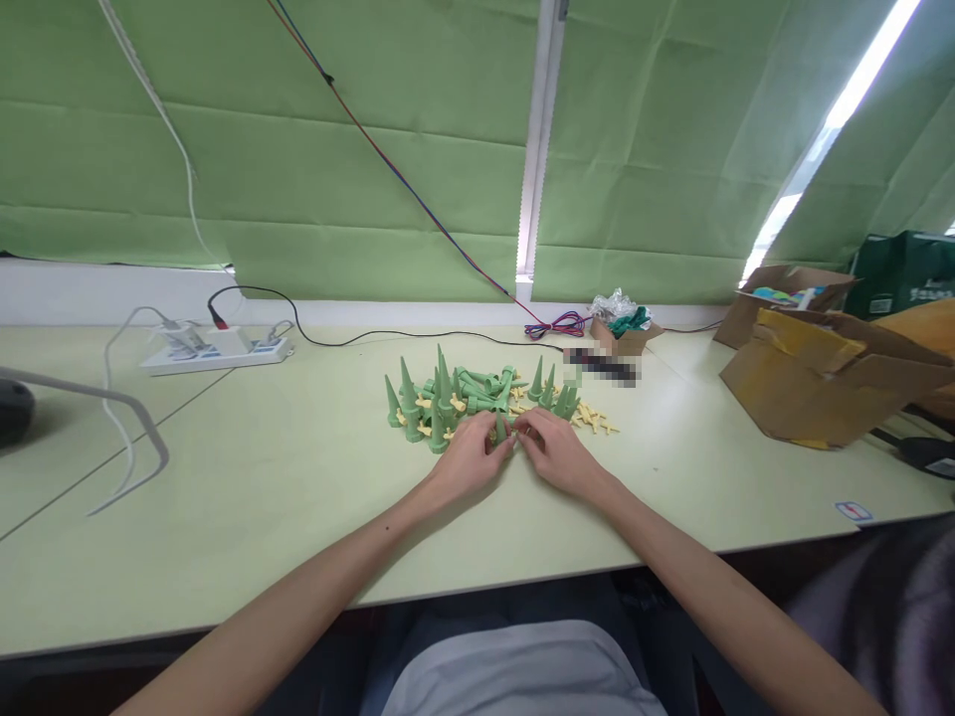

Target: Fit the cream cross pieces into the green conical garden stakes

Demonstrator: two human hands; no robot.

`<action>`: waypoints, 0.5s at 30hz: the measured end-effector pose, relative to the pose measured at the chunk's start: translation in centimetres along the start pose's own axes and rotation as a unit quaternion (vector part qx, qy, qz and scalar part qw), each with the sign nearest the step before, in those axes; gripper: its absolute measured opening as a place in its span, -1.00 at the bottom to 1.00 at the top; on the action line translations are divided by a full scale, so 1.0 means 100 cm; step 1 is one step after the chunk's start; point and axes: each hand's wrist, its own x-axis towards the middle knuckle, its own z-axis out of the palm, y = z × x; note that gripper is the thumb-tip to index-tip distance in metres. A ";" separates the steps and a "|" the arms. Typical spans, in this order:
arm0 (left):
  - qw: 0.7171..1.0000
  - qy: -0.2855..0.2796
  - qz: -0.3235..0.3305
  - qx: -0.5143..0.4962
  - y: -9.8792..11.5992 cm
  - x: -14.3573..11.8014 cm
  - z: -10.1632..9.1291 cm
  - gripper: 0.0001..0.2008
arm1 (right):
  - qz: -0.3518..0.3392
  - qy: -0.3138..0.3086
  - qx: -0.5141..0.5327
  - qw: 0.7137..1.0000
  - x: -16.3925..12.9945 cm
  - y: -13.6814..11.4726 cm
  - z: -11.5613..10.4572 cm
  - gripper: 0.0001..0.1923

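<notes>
A green plastic plant-watering spike [500, 428] stands pinched in the fingers of my left hand [475, 449], near the middle of the table. Close against it on the right, my right hand [550, 446] has its fingertips pressed together; whatever they hold is too small or hidden to name. Left of my hands, several upright green spikes [407, 403] carry yellow valve pieces [424, 403]. Behind my hands lies a heap of loose green spikes [477, 383]. More spikes [548, 383] stand to the right, beside scattered yellow valves [593, 416].
A white power strip [216, 350] with plugs sits at the back left, its black cable [388, 334] running along the table. Coiled wires [559, 325] and a small cardboard box [623, 336] are at the back. Larger cardboard boxes [828, 383] stand at the right.
</notes>
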 end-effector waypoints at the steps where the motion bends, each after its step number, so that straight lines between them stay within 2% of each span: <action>1: 1.000 -0.003 -0.001 -0.001 0.000 0.000 0.000 -0.80 | 0.000 0.000 -0.001 1.000 0.000 0.000 0.000 -0.84; 15: 1.000 -0.023 0.004 -0.012 0.002 0.002 -0.002 -0.86 | -0.005 0.013 -0.002 1.000 0.001 -0.002 -0.002 -0.84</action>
